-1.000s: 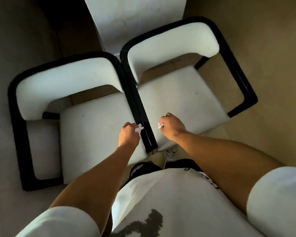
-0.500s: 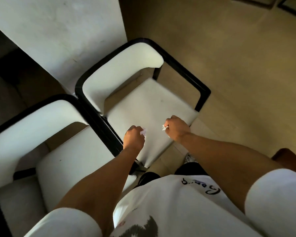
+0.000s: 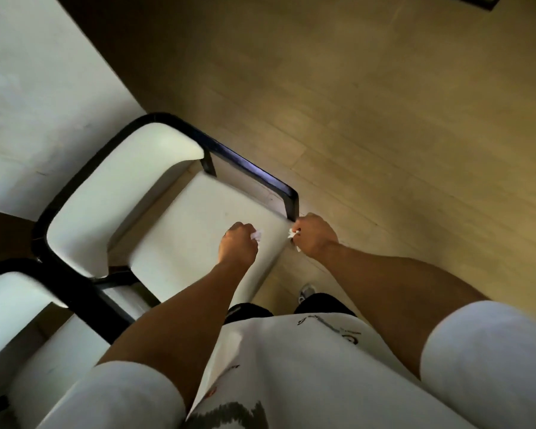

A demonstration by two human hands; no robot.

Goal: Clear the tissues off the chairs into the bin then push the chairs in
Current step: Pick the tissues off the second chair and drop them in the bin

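The black-framed white padded chair (image 3: 180, 230) stands right of a second like chair (image 3: 28, 320), their frames touching, both beside the pale table (image 3: 34, 97); both fists hover above its front edge.

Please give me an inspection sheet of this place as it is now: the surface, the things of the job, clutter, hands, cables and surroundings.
Surface: pale wood floor, bare where visible.
Job's things: two white chairs with black frames; right chair seat bare, left chair only partly in view. A tissue in the left fist, another tissue in the right. No bin in view.
Clutter: nothing seen.
Hands: left hand and right hand each closed on a tissue.
Cables: nothing seen.
Surroundings: white table beyond the chairs; the person's shoe on the floor.
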